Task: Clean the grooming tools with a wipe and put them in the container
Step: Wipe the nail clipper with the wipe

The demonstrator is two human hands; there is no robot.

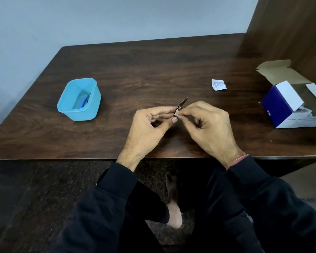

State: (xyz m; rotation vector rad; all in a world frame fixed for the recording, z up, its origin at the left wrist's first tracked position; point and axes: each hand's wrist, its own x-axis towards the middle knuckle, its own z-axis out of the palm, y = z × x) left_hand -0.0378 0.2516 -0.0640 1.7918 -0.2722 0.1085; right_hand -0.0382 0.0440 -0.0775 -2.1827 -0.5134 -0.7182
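Your surface (153,70): dark wood grain | blue container (79,99) at your left | torn wipe packet (219,84) right of centre | opened cardboard box (295,99) at your far right

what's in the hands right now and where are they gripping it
A small metal grooming tool, pinched at its lower end between both the left hand and right hand; its pointed tip sticks up free.

A dark brown wooden table (153,66) with a smooth, faintly sheened grain carries a light blue, matt plastic square container (79,100) at the left, a small crinkled white paper sachet (218,84) farther right, an open blue-and-white cardboard box (295,99) at the far right, and a small shiny metal grooming tool (181,105) near the middle.
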